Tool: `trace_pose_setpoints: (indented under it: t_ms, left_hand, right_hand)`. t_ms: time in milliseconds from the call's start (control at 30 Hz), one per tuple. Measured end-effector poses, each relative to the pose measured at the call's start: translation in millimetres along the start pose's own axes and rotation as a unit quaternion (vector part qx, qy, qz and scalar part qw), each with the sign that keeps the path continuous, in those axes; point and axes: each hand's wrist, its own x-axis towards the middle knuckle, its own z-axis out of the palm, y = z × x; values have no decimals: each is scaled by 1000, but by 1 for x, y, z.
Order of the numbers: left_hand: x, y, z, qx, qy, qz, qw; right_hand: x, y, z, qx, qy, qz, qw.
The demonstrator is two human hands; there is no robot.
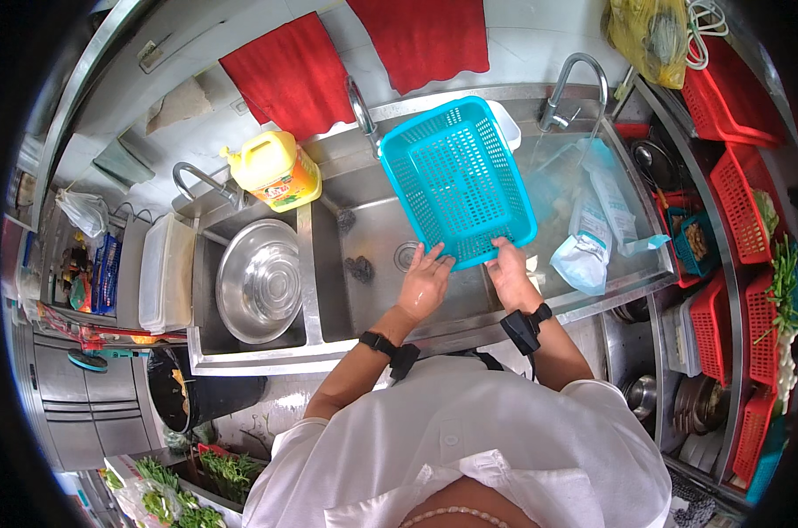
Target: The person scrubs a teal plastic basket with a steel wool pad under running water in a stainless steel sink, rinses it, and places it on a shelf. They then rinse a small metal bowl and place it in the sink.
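Observation:
Above the middle of a stainless steel sink unit (386,290) I hold a turquoise perforated plastic basket (462,188). Its inside faces me, and nothing lies in it. My left hand (425,280) has its fingers on the near-left corner of the rim. At the near-right part of the rim, my right hand (508,270) grips with the thumb lapping inside and the other fingers mostly hidden. A white container (506,125) shows partly behind the basket's far-right side. In the right basin, pale blue-and-white plastic packages (587,241) lie in water, beneath a tap (574,86) with a thin stream.
A round metal bowl (260,280) stands tilted in the left basin. On the divider's far end stands a yellow detergent jug (273,171). Dark scouring pads (359,269) lie in the middle basin. Shelves with red baskets (742,204) flank the right; a black bin (201,396) stands left below.

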Motion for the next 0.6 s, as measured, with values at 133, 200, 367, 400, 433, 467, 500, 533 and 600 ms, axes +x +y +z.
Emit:
trace_pose_setpoints:
  t_ms: [133, 200, 367, 400, 433, 467, 500, 533, 600]
  left_hand:
    - [8, 2, -8, 10, -1, 14, 1000]
    - [16, 5, -19, 38, 0, 33, 999]
    - [36, 18, -59, 115, 67, 35, 991]
    - [38, 21, -66, 118, 74, 19, 990]
    - [41, 23, -72, 114, 93, 28, 989]
    - [43, 26, -78, 110, 102, 24, 988]
    - [44, 27, -83, 106, 106, 16, 989]
    - [45, 28, -87, 101, 112, 20, 988]
    - [46, 29, -92, 97, 109, 17, 989]
  right_hand:
    - [-10, -13, 11, -63, 37, 21, 997]
    - [-21, -30, 20, -123, 23, 42, 991]
    - [-57, -69, 66, 31, -60, 44, 997]
    - [-67, -77, 73, 49, -110, 42, 992]
    - [-76, -84, 79, 49, -102, 49, 992]
    - [-84, -90, 85, 51, -107, 52, 992]
    - [-91, -95, 91, 54, -114, 55, 990]
    - [-98, -99, 94, 61, -114, 59, 990]
    - [-108, -102, 97, 85, -136, 63, 985]
